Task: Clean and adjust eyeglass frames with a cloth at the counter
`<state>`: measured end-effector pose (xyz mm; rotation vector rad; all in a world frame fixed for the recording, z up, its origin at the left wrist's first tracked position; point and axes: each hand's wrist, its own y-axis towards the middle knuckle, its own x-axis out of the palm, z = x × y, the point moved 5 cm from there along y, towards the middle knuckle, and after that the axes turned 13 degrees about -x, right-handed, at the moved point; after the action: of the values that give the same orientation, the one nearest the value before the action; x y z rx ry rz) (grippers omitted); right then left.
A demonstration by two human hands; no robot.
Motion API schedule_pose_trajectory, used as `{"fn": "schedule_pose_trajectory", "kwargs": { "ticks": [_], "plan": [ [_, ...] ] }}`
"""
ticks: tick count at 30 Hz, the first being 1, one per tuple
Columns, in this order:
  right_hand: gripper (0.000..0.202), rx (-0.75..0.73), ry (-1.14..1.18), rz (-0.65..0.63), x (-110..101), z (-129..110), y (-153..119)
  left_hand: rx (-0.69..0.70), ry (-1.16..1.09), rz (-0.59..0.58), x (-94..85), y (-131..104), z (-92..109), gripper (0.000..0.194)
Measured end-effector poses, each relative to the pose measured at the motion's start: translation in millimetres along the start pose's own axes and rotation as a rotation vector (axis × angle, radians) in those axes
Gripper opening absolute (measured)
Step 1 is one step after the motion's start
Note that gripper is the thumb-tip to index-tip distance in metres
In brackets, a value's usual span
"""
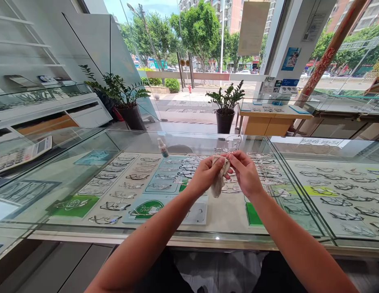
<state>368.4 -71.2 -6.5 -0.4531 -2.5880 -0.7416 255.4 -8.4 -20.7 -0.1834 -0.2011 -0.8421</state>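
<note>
Above the glass counter, my left hand (205, 175) is closed on a beige cloth (218, 185) that hangs down below the fingers. My right hand (246, 173) meets it at the cloth's upper right edge, its fingers pinched on something small I cannot make out. A thin pair of glasses may be partly wrapped in the cloth, but the fingers hide it. Under the glass, rows of eyeglasses (160, 186) lie around and below both hands. A small white spray bottle (163, 147) stands on the counter, to the left of my hands.
The glass display counter (226, 235) spans the view, with more frames at the right. A calculator (36, 150) lies at the far left. Beyond the counter stand two potted plants (225, 110) (128, 108), a wooden cabinet (268, 122) and a large window.
</note>
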Motion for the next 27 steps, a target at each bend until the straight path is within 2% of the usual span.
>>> {"fn": "schedule_pose_trajectory", "kwargs": {
  "ticks": [2, 5, 12, 17, 22, 27],
  "plan": [
    [0.029, -0.037, -0.026, -0.052, 3, -1, -1, -0.010, -0.009, 0.034, -1.8, 0, 0, 0.064],
    [0.030, -0.060, -0.092, -0.079, 3, -4, -2, -0.037, -0.032, 0.006, -2.4, 2, -1, 0.060],
    [0.029, -0.025, -0.113, -0.018, -6, -1, 0, -0.024, -0.002, -0.075, 0.6, -2, 2, 0.057],
    [0.027, 0.016, -0.107, 0.104, -16, 3, 3, 0.047, 0.047, -0.156, 5.2, -3, 5, 0.053],
    [0.028, 0.075, -0.105, 0.142, -19, 3, 5, 0.036, 0.077, -0.169, 4.0, -4, 7, 0.055],
    [0.027, 0.054, -0.114, 0.072, -14, 2, 5, 0.083, 0.045, -0.107, 1.6, 2, 2, 0.054]
  ]
}}
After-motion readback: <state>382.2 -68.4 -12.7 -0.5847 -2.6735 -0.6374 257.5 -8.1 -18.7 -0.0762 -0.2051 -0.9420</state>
